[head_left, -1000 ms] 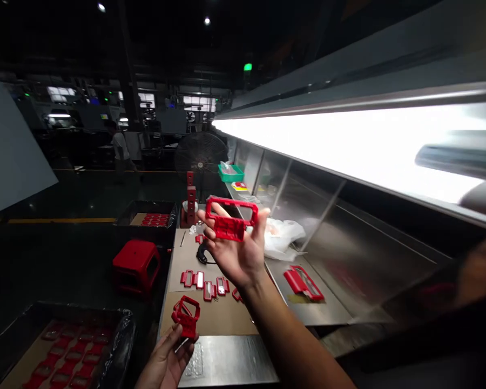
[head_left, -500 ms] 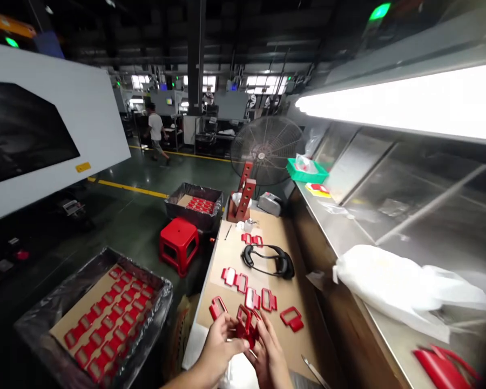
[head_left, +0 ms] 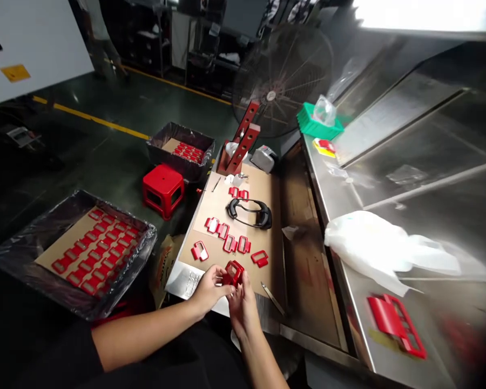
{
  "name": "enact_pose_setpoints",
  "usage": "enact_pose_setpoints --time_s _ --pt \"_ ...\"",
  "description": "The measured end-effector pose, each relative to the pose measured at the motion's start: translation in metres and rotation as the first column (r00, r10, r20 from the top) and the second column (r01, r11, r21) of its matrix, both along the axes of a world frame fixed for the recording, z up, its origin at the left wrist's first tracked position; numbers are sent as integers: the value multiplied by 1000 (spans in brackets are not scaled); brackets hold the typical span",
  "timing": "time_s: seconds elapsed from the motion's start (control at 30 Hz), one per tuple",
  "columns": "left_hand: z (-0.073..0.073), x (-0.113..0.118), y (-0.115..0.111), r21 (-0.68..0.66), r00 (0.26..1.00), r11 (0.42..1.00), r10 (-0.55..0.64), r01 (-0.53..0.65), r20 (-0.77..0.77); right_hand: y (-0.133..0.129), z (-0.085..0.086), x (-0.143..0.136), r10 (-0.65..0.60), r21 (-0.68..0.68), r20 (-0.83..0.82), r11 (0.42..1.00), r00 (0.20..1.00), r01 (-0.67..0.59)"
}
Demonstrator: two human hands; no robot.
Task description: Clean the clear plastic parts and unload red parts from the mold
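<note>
Both of my hands close around a red frame-shaped part just above the near end of the cardboard-covered bench. My left hand pinches its left side, and my right hand holds it from the right and below. Fingers hide some of the part, and I cannot tell whether it is one piece or two stacked. Several similar red parts lie beyond it, among them a red part at the left and another red part at the right. A slim knife-like tool lies to the right of my right hand.
Black goggles rest mid-bench, before a dark-red stand and a large fan. Left on the floor are a lined crate of red parts and a red stool. A white bag lies on the right metal shelf.
The camera view has tilted downward, so the bench and crates appear higher and more of my forearms shows. Both hands still hold the red part, which looks turned slightly.
</note>
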State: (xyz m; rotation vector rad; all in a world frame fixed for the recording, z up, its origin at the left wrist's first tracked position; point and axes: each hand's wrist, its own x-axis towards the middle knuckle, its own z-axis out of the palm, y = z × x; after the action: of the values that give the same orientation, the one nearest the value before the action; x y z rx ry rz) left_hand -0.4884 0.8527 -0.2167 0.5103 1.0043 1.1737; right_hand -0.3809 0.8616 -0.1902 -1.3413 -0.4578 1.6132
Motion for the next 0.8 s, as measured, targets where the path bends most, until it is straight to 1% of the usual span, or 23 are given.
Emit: enact_pose_setpoints --time_s 0.1,0.2,0.3,0.37,0.43,0.5,0.6,0.67,0.7,0.77,0.8 --pt "-10 -4 2 -18 1000 1000 21 -20 22 2 -6 -1 60 -35 -55 997 997 -62" --pt "-21 -15 4 -55 998 997 57 -55 37 3 -11 -2 110 -95 -76 989 991 -117" --pt "-37 -40 11 -88 986 983 164 -163 14 4 -18 0 117 -191 -39 974 992 -122" --pt "-54 -67 16 -110 960 954 277 -279 -34 5 -26 3 137 -241 -3 961 991 -134" --pt "-76 -100 22 -144 911 901 397 -410 -112 5 -37 8 195 -268 81 949 978 -167" --pt "-103 -135 27 -192 855 836 481 -514 -197 5 -53 14 255 -288 202 938 945 -192" --pt "-148 -177 35 -289 809 758 519 -585 -277 8 -82 17 300 -284 413 939 860 -192" --pt "-178 -191 44 -346 810 733 512 -586 -286 17 -100 11 323 -240 554 944 767 -225" --pt "-194 -195 51 -365 815 730 506 -578 -281 26 -108 5 340 -211 613 940 713 -267" --pt "-224 -195 68 -380 827 735 495 -562 -267 52 -122 -14 376 -146 705 906 601 -396" --pt "-240 -193 78 -381 832 739 490 -555 -262 69 -128 -27 388 -111 746 874 541 -473"
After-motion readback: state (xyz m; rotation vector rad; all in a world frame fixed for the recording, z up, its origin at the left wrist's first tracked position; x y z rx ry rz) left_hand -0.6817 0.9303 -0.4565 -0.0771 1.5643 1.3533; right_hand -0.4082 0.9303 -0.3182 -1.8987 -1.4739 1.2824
